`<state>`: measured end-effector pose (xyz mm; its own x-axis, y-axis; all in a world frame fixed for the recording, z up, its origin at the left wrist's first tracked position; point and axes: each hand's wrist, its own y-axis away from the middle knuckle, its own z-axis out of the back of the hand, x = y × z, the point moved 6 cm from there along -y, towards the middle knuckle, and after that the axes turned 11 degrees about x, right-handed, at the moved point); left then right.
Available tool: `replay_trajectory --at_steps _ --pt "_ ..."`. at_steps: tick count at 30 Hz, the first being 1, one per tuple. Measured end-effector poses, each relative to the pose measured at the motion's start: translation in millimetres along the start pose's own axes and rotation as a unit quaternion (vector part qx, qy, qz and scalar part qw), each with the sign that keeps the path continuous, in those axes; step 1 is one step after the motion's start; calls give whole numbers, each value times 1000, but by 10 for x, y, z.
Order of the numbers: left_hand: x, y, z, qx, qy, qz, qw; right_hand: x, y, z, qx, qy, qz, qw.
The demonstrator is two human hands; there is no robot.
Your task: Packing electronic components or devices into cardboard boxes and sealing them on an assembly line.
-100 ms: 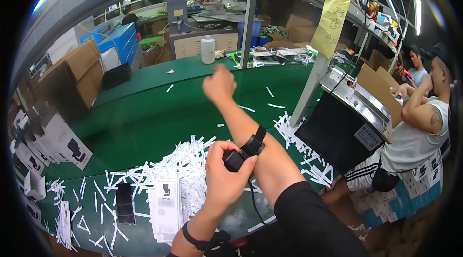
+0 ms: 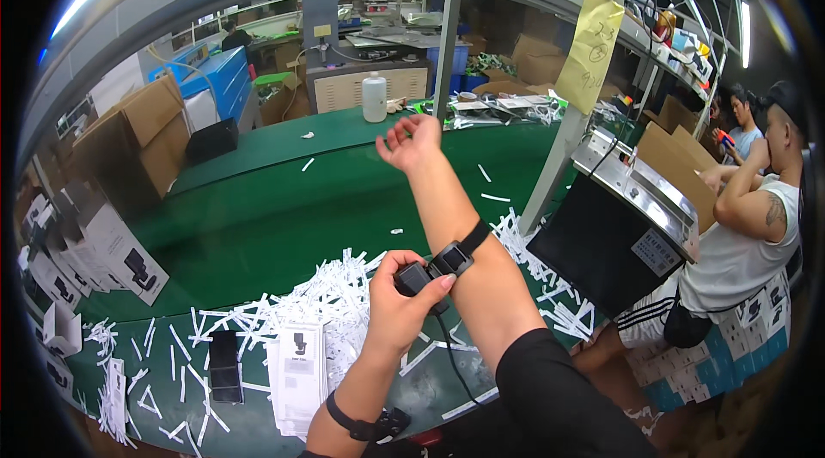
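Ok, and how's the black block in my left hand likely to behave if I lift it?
The black block should feel stiff, since its faces look flat and hard-edged. The dark cable below it will probably flex and trail, given its loose curve. If pushed along a surface, the block seems apt to slide rather than roll, being boxy.

Left of the right hand (image 2: 414,143), the green belt (image 2: 232,235) gives a wide passage, running up to the white cartons (image 2: 129,260). Beyond that hand's fingers stands a bottle (image 2: 374,99); to its right, a metal post (image 2: 561,149) and a black machine (image 2: 584,239) block the way. The right forearm (image 2: 485,290) bars the left hand's (image 2: 400,312) right side, while a heap of paper strips (image 2: 326,290) and a leaflet stack (image 2: 299,372) crowd its left.
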<state>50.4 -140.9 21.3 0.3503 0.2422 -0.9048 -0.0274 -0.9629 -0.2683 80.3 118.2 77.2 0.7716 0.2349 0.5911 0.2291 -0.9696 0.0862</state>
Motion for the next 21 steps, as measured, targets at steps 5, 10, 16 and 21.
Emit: replay_trajectory --at_steps 5,10,16,21 --pt "-7 -38 133 37 81 26 996 149 337 -344 141 -239 -35 960" --pt "-206 53 10 22 -2 -6 1000 66 179 8 60 -225 -3 973" --pt "89 -38 42 -5 49 44 998 -98 -16 472 -30 -218 53 974" --pt "132 15 15 21 -74 -9 997 173 248 122 45 -120 138 982"
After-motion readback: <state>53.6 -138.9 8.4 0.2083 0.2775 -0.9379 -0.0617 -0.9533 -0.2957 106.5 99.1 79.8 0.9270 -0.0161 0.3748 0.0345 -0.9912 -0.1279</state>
